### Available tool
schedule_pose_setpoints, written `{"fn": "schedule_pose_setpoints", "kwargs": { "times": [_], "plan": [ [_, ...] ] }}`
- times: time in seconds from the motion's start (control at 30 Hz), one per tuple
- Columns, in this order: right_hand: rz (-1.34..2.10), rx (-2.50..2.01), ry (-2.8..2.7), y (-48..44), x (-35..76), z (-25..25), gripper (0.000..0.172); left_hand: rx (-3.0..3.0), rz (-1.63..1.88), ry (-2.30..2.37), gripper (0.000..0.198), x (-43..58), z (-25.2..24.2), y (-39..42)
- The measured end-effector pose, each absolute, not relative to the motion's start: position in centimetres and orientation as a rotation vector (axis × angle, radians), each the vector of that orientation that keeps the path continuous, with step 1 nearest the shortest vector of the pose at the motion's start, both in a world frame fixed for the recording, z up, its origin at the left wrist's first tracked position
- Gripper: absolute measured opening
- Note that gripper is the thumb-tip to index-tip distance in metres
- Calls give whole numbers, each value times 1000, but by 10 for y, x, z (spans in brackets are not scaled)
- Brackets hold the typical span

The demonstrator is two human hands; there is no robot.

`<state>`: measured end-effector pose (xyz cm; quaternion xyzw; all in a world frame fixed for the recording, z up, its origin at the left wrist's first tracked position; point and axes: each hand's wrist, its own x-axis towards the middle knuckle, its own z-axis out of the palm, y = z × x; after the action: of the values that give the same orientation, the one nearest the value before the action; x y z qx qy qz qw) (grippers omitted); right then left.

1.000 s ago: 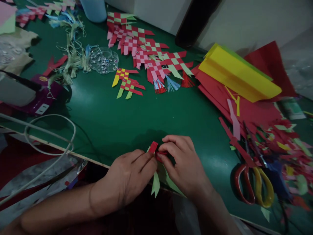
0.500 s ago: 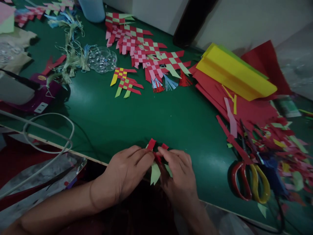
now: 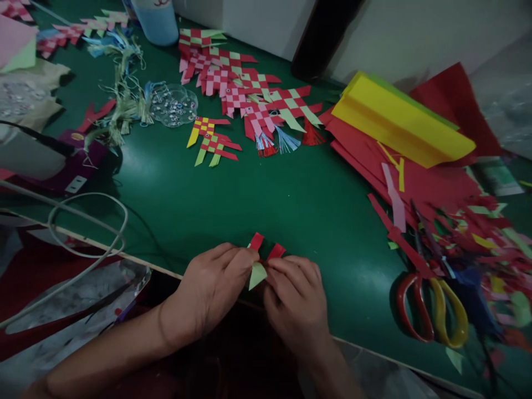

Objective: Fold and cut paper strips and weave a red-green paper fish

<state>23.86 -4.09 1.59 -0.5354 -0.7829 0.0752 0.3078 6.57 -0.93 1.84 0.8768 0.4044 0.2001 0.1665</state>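
Observation:
Between my two hands, at the table's near edge, is a small piece of red and light-green paper strips. My left hand is closed with thumb and fingers pinching its left side. My right hand pinches the right side, its fingers curled. Two red strip ends stick up beyond the fingertips, and a pale green end points down toward me. The fingers hide the middle of the piece. Farther off lie two small woven paper fish, one with yellow, one with green.
Red-and-yellow-handled scissors lie at the right beside paper scraps and stacked red and yellow sheets. More woven fish, a clear dish of eyes, tassels and a looped white cable are behind and left.
My right hand has shifted slightly and its fingers have curled in more. The green end between the hands now looks shorter and folded. The camera view has shifted a little.

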Motion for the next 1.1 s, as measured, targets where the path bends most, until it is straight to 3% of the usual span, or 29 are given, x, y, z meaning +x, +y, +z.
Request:
{"fn": "schedule_pose_setpoints", "kwargs": {
  "times": [0.23, 0.37, 0.57, 1.1],
  "plan": [
    [90, -1381, -2161, -45, 240, 14, 16, 2255, 670, 1430, 8, 77, 23, -9],
    [86, -1352, -2180, -46, 241, 14, 20, 2304, 539, 1387, 10, 74, 25, -10],
    [49, -1289, -2208, -45, 243, 14, 18, 2461, 474, 1177, 30, 70, 29, -8],
    [-170, -1633, -2081, -46, 238, 27, 8, 2446, 303, 1223, 32, 76, 34, -5]
  ]
}}
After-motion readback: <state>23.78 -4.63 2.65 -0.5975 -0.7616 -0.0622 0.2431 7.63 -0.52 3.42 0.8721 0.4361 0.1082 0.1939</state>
